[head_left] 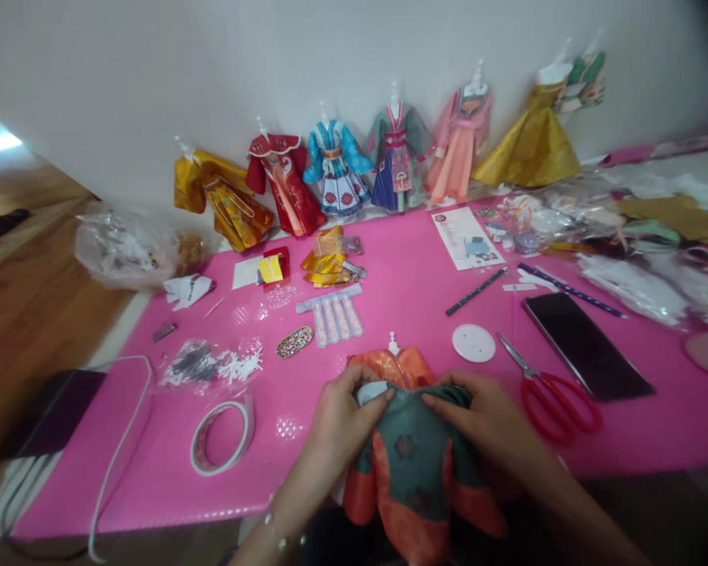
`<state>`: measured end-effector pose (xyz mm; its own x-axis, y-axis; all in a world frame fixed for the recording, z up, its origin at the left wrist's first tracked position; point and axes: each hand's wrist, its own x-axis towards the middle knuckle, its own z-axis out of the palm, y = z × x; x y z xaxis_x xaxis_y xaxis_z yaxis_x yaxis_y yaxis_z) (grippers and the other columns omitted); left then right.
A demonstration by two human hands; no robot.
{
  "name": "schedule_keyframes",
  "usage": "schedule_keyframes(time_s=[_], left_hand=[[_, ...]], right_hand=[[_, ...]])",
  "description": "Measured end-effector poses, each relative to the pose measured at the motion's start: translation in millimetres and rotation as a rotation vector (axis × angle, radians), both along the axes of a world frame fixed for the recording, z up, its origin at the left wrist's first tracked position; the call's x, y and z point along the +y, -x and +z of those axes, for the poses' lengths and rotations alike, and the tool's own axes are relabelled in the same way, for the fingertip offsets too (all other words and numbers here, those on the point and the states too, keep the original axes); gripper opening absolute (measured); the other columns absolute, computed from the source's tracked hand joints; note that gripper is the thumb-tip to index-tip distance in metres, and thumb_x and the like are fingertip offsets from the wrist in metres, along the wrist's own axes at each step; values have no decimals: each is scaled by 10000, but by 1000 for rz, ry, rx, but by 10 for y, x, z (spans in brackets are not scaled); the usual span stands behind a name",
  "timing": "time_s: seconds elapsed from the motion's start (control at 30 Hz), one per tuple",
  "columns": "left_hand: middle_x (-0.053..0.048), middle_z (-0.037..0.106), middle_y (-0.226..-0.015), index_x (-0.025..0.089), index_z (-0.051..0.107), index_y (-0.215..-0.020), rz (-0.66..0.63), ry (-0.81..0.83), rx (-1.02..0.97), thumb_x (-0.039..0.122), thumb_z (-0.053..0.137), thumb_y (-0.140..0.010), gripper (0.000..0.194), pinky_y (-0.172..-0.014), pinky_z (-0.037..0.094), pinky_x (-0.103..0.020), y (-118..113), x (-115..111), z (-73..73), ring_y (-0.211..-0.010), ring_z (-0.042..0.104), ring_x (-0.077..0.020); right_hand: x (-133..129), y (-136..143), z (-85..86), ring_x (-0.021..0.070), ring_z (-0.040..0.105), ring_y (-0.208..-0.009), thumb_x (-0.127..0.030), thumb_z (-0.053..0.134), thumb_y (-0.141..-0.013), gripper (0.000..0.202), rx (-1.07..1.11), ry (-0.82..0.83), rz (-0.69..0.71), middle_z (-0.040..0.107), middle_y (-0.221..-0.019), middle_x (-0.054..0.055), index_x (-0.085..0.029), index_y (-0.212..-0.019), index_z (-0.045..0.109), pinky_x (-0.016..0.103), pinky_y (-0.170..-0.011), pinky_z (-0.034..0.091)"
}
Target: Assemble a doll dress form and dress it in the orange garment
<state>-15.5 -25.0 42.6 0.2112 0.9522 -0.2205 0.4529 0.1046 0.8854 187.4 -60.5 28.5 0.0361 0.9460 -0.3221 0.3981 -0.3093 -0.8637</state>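
A dark green cloth piece with a flower print lies over an orange doll dress at the front edge of the table. My left hand pinches the cloth's upper left edge, where a pale patch shows. On the right, my right hand pinches the bunched upper edge of the same cloth. Between the hands, the dress's orange collar part and the white neck peg of the doll form rise above the cloth. Some fingertips are hidden behind the fabric.
Scissors and a phone lie right of my hands, near a white disc. A tape roll and a bag of small parts are at left. Dressed doll forms lean against the wall behind the pink table.
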Motion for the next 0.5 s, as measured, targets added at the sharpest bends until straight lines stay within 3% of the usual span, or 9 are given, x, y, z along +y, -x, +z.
schedule_keyframes(time_s=[0.17,0.5], left_hand=[[29,590,-666,195,573,-733,3,-88,128,254,652,-796,117,-595,387,-252,-23,86,-143,-635,550,-150],[23,606,-664,204,574,-742,21,-112,210,295,640,-820,137,-587,383,-260,-36,90,-207,-623,566,-166]], right_hand=[[103,20,-106,181,576,-635,-426,616,-782,235,-106,-20,-14,648,-656,0,-204,-771,693,274,-564,385],[183,11,-204,199,598,-648,-430,620,-800,235,-185,-42,-5,659,-664,14,-205,-763,678,297,-583,390]])
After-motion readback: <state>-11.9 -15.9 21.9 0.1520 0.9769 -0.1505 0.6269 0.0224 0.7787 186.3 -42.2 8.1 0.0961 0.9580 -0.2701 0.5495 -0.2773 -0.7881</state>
